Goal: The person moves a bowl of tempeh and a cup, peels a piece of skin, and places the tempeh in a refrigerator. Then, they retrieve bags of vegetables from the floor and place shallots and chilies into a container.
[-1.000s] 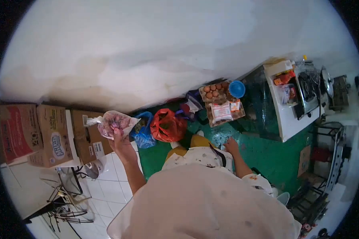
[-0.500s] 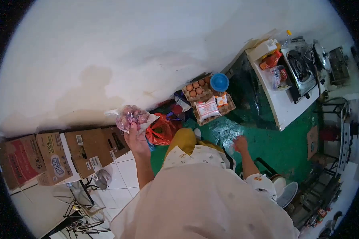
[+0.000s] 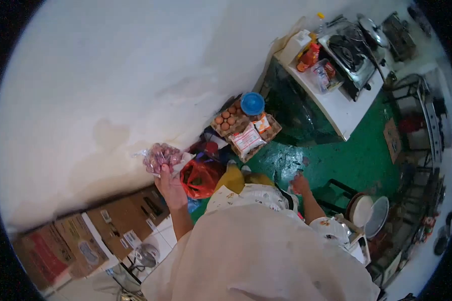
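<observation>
My left hand (image 3: 171,191) grips a clear plastic bag of small reddish-purple bulbs (image 3: 161,156), thumb on top, close to the white wall. Just right of it is an open red plastic bag (image 3: 202,179) with something green inside. My right hand (image 3: 300,184) hangs low over the green floor, its fingers curled; whether it holds anything is too small to make out. Beyond the red bag, brown eggs (image 3: 225,120) sit in a carton tray, beside a white printed packet (image 3: 247,140), an orange-and-white packet (image 3: 261,124) and a blue bowl (image 3: 252,103).
Cardboard boxes (image 3: 130,220) line the wall at the lower left. A white-topped counter (image 3: 344,113) at the upper right bears a gas stove (image 3: 354,55), a red pouch (image 3: 308,56) and a plastic container (image 3: 325,76). Basins (image 3: 377,216) stand at the right on the green floor (image 3: 331,163).
The view has turned, so the counter and egg trays appear further left and the boxes lower. The bag of bulbs stays in my left hand. More basins show at the right.
</observation>
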`<state>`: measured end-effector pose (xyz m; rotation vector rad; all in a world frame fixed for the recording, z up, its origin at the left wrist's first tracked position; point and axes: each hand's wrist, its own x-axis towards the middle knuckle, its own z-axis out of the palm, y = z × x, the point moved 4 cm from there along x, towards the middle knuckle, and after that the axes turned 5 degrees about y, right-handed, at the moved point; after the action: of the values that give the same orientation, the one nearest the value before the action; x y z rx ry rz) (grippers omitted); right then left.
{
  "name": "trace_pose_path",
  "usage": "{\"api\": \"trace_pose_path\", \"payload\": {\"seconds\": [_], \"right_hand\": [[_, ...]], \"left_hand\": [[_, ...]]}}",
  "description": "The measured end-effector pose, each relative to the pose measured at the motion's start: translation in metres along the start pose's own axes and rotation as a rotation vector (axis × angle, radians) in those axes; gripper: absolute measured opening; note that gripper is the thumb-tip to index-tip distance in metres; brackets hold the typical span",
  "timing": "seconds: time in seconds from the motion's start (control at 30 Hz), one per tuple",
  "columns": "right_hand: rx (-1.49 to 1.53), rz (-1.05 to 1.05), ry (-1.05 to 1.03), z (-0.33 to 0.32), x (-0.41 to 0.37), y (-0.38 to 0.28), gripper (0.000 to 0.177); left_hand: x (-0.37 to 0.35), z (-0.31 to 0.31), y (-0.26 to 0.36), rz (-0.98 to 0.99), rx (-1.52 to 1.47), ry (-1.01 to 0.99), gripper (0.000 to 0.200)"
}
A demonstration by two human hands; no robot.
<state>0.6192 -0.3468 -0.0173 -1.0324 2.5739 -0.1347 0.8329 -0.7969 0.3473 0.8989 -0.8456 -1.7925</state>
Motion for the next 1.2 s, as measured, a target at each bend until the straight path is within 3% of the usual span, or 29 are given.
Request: {"api": "trace_pose_path", "payload": {"seconds": [0.07,0.1,0.13,0.17,0.2,0.23,0.27,0.37,0.47,0.5,0.57,0.67,0.77,0.9,0.97,1.0,1.03,1.1,1.13,1.2], "right_hand": [[-0.006,0.086,-0.05,0.032,-0.008,0.011,0.023],[0.078,0.272,-0.073,0.0,-0.012,-0.007,0.022],[0.163,0.467,-0.076,-0.031,-0.018,-0.025,0.02],[0.236,0.656,-0.062,-0.072,-0.024,-0.05,0.019],[0.244,0.701,-0.038,-0.062,-0.028,-0.042,0.019],[0.24,0.55,-0.092,-0.027,-0.028,-0.028,0.019],[0.236,0.397,-0.15,-0.008,-0.032,-0.022,0.02],[0.125,0.601,0.057,-0.049,-0.036,-0.034,0.019],[0.238,0.7,0.167,-0.058,-0.041,-0.019,0.02],[0.251,0.738,0.172,-0.08,-0.043,-0.023,0.02],[0.441,0.906,0.387,-0.168,-0.051,-0.044,0.018],[0.353,0.954,0.539,-0.124,-0.059,0.006,0.021],[0.478,1.116,0.624,-0.131,-0.072,0.052,0.02],[0.559,1.191,0.721,-0.152,-0.102,0.129,0.025],[0.602,1.194,0.765,-0.157,-0.125,0.169,0.024],[0.659,1.177,0.792,-0.156,-0.14,0.191,0.024],[0.656,1.196,0.813,-0.153,-0.156,0.21,0.024],[1.338,1.322,0.8,-0.119,-0.179,0.244,0.019],[1.335,1.367,0.822,-0.107,-0.199,0.252,0.019],[1.519,1.392,1.128,-0.096,-0.204,0.281,0.015]], "left_hand": [[0.008,0.003,-0.004,-0.023,0.017,-0.066,0.048],[0.015,0.005,-0.006,-0.038,0.038,-0.106,0.049],[0.031,-0.009,-0.02,-0.001,0.37,-0.075,0.056],[0.037,0.001,-0.021,-0.013,0.362,-0.129,0.056],[0.038,0.011,-0.022,-0.064,0.245,-0.185,0.048],[0.041,0.024,-0.027,-0.118,0.125,-0.236,0.041],[0.05,0.034,-0.035,-0.137,0.142,-0.337,0.064],[0.046,0.079,-0.05,-0.204,0.242,-0.424,0.064],[0.038,0.127,-0.08,-0.279,0.17,-0.581,0.065],[0.032,0.142,-0.09,-0.327,0.145,-0.648,0.066],[0.019,0.169,-0.11,-0.394,0.184,-0.737,0.068],[-0.017,0.216,-0.133,-0.441,0.167,-0.835,0.071],[-0.058,0.255,-0.169,-0.509,0.16,-0.867,0.072],[-0.13,0.314,-0.231,-0.506,0.137,-0.895,0.073],[-0.179,0.344,-0.261,-0.604,0.202,-0.932,0.073],[-0.199,0.359,-0.28,-0.6,0.17,-1.056,0.053],[-0.218,0.366,-0.294,-0.609,0.165,-1.083,0.053],[-0.259,0.394,-0.319,-0.786,0.169,-1.062,0.05],[-0.288,0.416,-0.316,-0.794,0.206,-1.1,0.046],[-0.299,0.447,-0.351,-0.862,0.247,-1.161,0.051]]}}
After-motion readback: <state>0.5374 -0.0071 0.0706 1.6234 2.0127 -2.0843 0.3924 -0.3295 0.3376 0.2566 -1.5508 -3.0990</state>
